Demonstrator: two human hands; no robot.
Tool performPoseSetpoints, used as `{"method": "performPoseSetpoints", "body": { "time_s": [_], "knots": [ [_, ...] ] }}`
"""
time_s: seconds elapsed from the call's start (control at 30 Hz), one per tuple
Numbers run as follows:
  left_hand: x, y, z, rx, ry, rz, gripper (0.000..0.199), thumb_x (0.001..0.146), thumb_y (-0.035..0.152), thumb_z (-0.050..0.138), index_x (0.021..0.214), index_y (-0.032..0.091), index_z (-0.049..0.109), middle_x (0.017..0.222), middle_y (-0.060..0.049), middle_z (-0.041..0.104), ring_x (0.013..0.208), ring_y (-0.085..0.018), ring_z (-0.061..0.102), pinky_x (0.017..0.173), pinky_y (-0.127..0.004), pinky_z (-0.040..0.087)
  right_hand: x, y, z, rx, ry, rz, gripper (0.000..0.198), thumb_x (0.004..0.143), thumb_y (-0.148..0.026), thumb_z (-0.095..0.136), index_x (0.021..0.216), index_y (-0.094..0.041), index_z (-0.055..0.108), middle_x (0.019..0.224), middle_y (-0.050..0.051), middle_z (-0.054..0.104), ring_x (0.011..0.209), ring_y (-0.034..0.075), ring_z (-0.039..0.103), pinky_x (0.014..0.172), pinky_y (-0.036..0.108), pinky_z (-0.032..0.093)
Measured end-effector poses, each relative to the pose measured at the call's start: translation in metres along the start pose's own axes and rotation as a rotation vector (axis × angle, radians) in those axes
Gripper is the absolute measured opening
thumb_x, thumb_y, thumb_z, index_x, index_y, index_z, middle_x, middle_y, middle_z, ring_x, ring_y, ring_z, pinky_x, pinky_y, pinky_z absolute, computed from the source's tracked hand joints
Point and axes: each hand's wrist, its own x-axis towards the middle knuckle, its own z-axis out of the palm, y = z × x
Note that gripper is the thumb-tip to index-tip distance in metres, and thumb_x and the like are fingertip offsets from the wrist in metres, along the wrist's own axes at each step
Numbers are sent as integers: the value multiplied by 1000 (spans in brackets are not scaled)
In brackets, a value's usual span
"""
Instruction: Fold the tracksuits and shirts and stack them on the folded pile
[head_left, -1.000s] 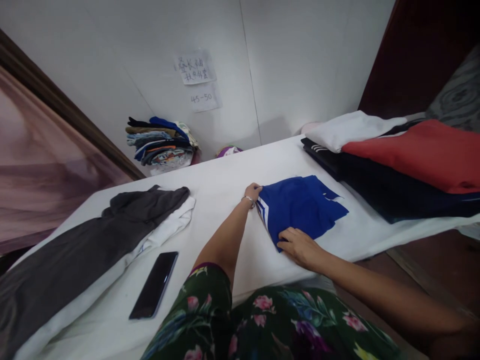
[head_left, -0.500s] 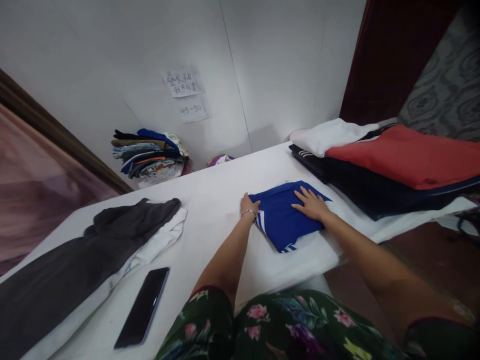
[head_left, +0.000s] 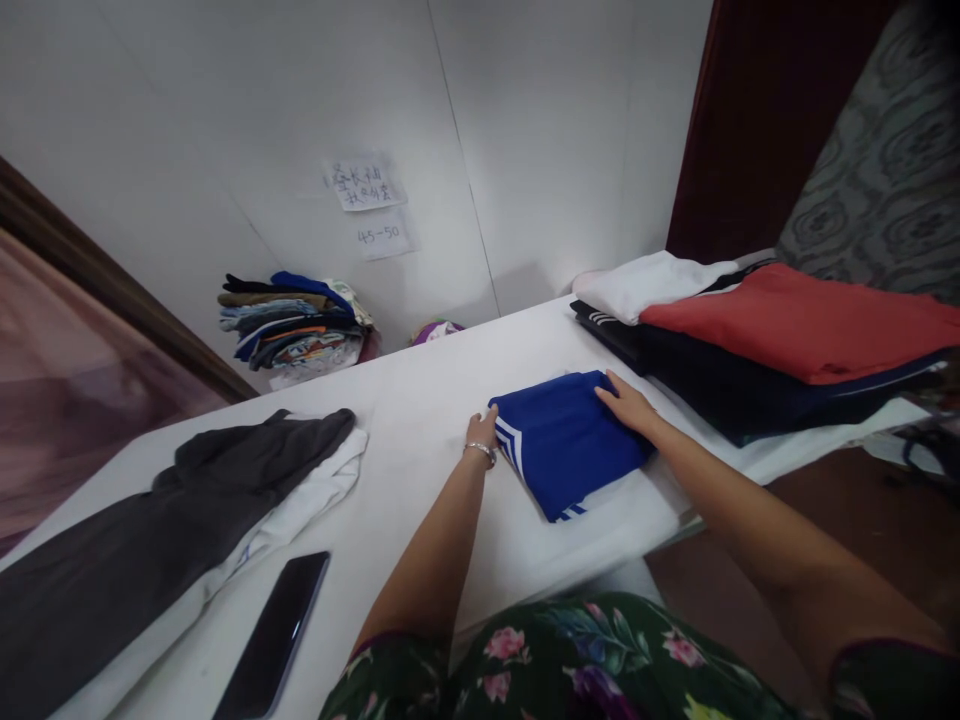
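The folded blue, white-striped garment (head_left: 562,435) lies right of the smartphone (head_left: 276,632). The right hand (head_left: 630,405), thumb and fingers apart, rests on its farther side; the left hand (head_left: 482,432) touches its nearer corner, pinch unclear. Light, even pressure should suit the folds.

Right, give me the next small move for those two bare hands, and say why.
Probably a gentle squaring of the folded blue fabric garment with white stripes: the left hand is at its striped left edge, the right hand at its right edge, and its near edge slants.
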Motion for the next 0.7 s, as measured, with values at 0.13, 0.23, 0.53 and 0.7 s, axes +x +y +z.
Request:
{"method": "performPoseSetpoints", "body": {
  "time_s": [0.13, 0.23, 0.53, 0.7],
  "knots": [
    [-2, -1, 5, 30, -6, -28, 56, 75, 55, 62, 111, 12, 57, 100, -15, 68, 94, -25, 65, 77, -31, 48, 14, -10, -2, -120, -65, 86, 74, 83, -55, 50, 143, -17, 32, 133, 16, 52, 119, 32, 51, 97, 45, 40],
    [-1, -1, 11, 48, 5, -11, 46, 75, 45, 65, 109, 15, 57, 108, -14, 66, 99, -24, 63, 81, -30, 47, 21, -14, 0, -187, -46, -14, 68, 82, -45, 56, 141, -19, 35, 130, 15, 54, 116, 32, 52, 95, 43, 41],
    [3, -4, 14, 109, -24, -9, 52, 70, 40, 71, 113, 17, 53, 111, -12, 65, 97, -21, 64, 81, -29, 47, 29, 12, 7, -217, -30, -42, 63, 84, -44, 54, 141, -20, 38, 132, 13, 53, 118, 30, 51, 96, 40, 39],
    [2, 3, 11, 111, -51, -55, 57, 67, 48, 73, 110, 14, 56, 112, -13, 65, 96, -20, 64, 75, -24, 48, 27, 8, -5, -264, -46, -32, 66, 85, -55, 47, 139, -17, 41, 126, 14, 57, 112, 30, 55, 91, 40, 44]
  ]
}}
